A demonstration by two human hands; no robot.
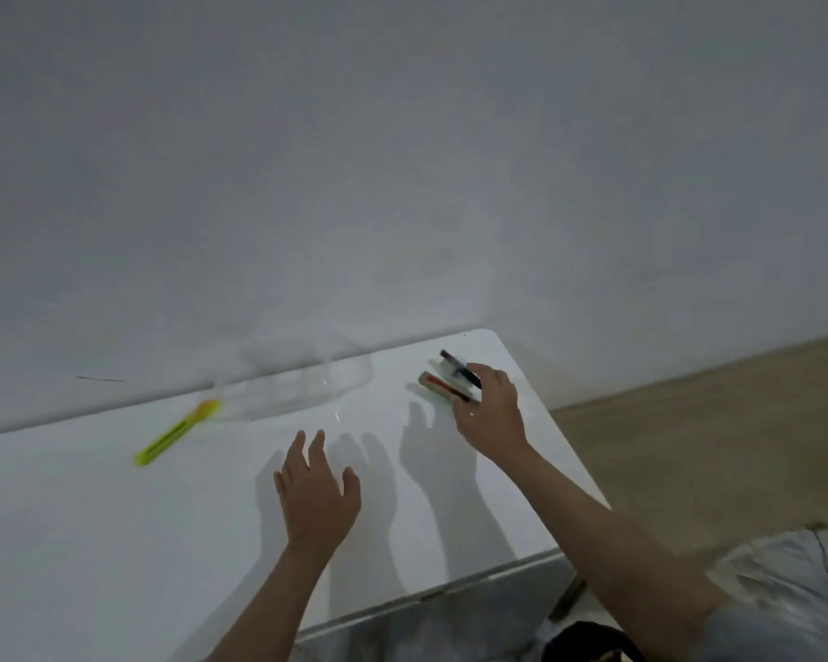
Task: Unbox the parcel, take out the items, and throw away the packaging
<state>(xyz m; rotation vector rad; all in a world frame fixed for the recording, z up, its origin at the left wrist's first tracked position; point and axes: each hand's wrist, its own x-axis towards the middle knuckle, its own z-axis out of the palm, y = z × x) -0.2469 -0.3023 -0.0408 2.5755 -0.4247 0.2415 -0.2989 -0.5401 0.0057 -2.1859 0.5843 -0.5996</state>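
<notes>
White table (116,542) against grey wall; clear plastic tray (297,387) apparently empty; left hand (317,494) spread, released; right hand (491,413) grasping dark pen (457,367).

A glossy white desk (92,518) is set against a plain grey-white wall (402,160); tan flooring (713,422) is seen at right.

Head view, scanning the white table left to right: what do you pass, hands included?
Yellow-green utility knife → clear plastic tray → left hand → small boxed items with a dark pen-like piece, blurred → right hand, fingers at those items.
</notes>
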